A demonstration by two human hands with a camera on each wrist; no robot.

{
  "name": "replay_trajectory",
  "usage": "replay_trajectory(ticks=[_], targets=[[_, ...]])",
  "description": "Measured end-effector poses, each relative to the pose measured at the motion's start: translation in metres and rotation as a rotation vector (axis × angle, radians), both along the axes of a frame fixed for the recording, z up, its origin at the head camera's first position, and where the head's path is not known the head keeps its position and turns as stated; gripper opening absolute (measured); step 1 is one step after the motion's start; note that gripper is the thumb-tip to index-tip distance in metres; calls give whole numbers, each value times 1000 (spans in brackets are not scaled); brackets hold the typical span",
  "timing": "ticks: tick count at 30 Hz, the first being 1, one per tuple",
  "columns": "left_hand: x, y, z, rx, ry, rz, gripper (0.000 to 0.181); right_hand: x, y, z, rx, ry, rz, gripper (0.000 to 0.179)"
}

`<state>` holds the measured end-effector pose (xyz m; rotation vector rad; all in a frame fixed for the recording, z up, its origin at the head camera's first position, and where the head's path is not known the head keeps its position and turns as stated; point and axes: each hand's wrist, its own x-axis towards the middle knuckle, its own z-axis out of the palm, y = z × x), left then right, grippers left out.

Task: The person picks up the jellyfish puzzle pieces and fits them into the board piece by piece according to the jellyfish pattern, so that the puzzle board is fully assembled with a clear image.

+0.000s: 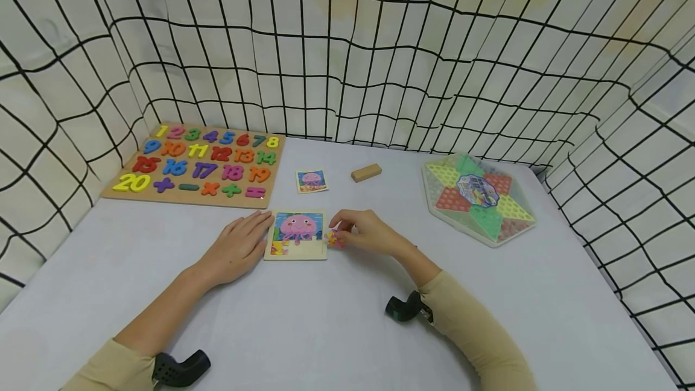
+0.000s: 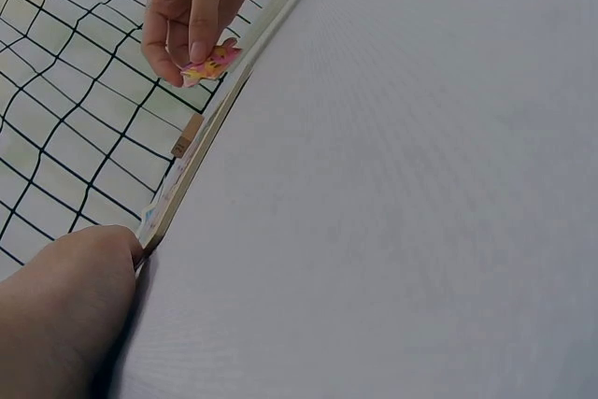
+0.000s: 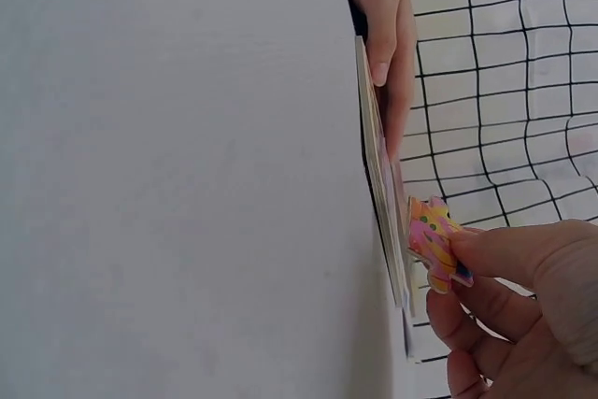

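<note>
A small wooden tray puzzle (image 1: 297, 251) lies flat on the white table, showing a pink octopus on blue water. Part of its lower row is bare wood, with a yellow piece (image 1: 279, 248) at the lower left corner. Flat beside it, my left hand (image 1: 233, 250) rests with straight fingers against the tray's left edge. Between thumb and fingers my right hand (image 1: 369, 232) pinches a pink and yellow puzzle piece (image 3: 431, 240), held just off the tray's right edge. The left wrist view also shows this piece (image 2: 213, 64) raised above the table.
Behind the tray lie a small octopus picture card (image 1: 312, 181) and a wooden block (image 1: 366, 172). A number board (image 1: 187, 196) sits at the back left, a hexagonal star game board (image 1: 478, 198) at the right. Black netting (image 1: 347, 53) over white walls surrounds the table.
</note>
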<state>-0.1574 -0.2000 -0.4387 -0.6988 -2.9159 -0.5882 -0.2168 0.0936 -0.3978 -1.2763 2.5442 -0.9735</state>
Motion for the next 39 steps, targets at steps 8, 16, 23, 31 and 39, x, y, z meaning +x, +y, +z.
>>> replay_trajectory(ticks=[8, 16, 23, 31, 39], targets=[[0, 0, 1, -13, 7, -10, 51, 1, -22, -1, 11, -3, 38, 14], [1, 0, 0, -13, 13, -9, 51, 2, -39, -5, 25, -8, 58, 15], [1, -2, 0, -1, 0, -5, 51, 4, -54, -7, 50, -28, 68, 14], [0, -2, -1, 0, 11, -10, 50, 4, -64, -10, 72, -15, 92, 12], [-1, -1, -2, 11, 47, -20, 49, 4, -69, -11, 56, -24, 72, 10]])
